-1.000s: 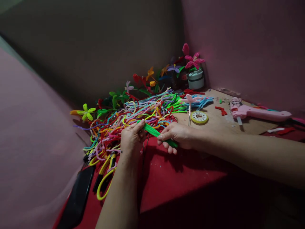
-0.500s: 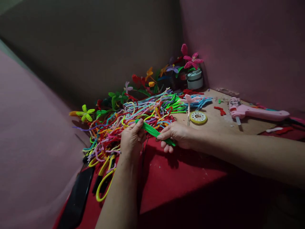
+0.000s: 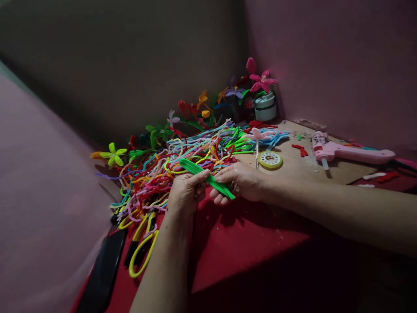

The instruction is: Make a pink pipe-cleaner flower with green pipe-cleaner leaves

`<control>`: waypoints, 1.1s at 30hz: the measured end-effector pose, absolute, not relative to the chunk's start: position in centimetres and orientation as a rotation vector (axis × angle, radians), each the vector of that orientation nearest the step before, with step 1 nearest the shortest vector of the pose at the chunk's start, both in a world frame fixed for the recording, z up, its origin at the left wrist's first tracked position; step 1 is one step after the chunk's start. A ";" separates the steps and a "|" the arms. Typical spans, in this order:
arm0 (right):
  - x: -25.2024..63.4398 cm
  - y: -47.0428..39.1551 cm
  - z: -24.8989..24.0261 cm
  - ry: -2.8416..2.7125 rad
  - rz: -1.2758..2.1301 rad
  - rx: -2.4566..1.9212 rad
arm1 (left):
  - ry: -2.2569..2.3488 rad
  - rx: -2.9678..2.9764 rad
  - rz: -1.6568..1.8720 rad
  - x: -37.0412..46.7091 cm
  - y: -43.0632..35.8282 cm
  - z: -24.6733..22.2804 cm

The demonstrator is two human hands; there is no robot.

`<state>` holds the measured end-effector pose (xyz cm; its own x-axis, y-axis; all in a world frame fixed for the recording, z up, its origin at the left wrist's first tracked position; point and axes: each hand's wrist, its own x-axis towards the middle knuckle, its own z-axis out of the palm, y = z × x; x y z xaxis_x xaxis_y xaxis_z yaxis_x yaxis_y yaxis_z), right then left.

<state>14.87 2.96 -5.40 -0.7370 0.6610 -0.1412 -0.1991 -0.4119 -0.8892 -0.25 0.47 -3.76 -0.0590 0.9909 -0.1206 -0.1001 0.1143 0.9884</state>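
A bright green strip of fuzzy stems (image 3: pixel 191 167) slants down to the right between both hands, above the red cloth. My left hand (image 3: pixel 187 191) pinches it near its middle, thumb on top. Close beside, my right hand (image 3: pixel 243 181) grips its lower right part between thumb and fingers, and the strip's lower end shows below the fingers. Behind the hands spreads a heap of many-coloured fuzzy stems (image 3: pixel 156 174). A pale pink fuzzy piece on a stem (image 3: pixel 257 134) rises behind my right hand.
A yellow-rimmed round spool (image 3: pixel 270 160) and a pink glue gun (image 3: pixel 355 153) lie on the board at right. Fuzzy flowers (image 3: pixel 263 81) line the back beside a grey-white container (image 3: pixel 265 108). Yellow-handled scissors (image 3: pixel 143 256) and a black flat object (image 3: pixel 102 271) lie at front left.
My left hand has slid along the green strip toward my right hand, so more of its upper left end sticks out. My right hand has shifted slightly left.
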 end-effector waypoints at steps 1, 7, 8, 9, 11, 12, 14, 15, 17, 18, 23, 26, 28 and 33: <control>14.8 2.9 -5.3 -1.271 2.148 -0.671 | 1.244 1.009 1.219 -0.2 0.5 -3.8; 14.5 2.7 -5.4 -1.344 1.976 -0.719 | 1.271 0.987 1.248 -0.1 0.5 -3.8; 14.4 2.7 -5.5 -1.352 1.967 -0.720 | 1.279 0.994 1.249 -0.1 0.5 -3.8; 14.4 2.7 -5.6 -1.361 1.967 -0.712 | 1.287 1.003 1.248 0.0 0.5 -3.8; 14.4 2.7 -5.7 -1.372 1.984 -0.698 | 1.299 1.027 1.251 0.0 0.5 -3.9; 14.4 2.7 -5.7 -1.374 1.993 -0.701 | 1.304 1.035 1.255 0.0 0.5 -3.9; 14.4 2.7 -5.6 -1.374 1.997 -0.744 | 1.321 1.041 1.275 0.1 0.4 -3.9; 14.5 2.6 -5.6 -1.375 1.989 -0.774 | 1.333 1.042 1.287 0.1 0.5 -3.9; 14.5 2.6 -5.5 -1.375 1.975 -0.809 | 1.348 1.040 1.301 0.2 0.5 -4.0; 14.5 2.6 -5.5 -1.369 1.981 -0.814 | 1.349 1.040 1.302 0.2 0.5 -4.0; 14.6 2.9 -5.8 -1.322 2.139 -0.754 | 1.329 1.041 1.292 0.0 0.5 -3.9; 14.6 3.0 -6.2 -1.345 2.229 -0.703 | 1.337 1.045 1.322 -0.2 0.5 -3.7; 14.6 2.9 -6.3 -1.367 2.281 -0.670 | 1.368 1.057 1.353 -0.3 0.6 -3.6; 14.6 2.8 -6.4 -1.397 2.286 -0.667 | 1.404 1.061 1.352 -0.5 0.7 -3.5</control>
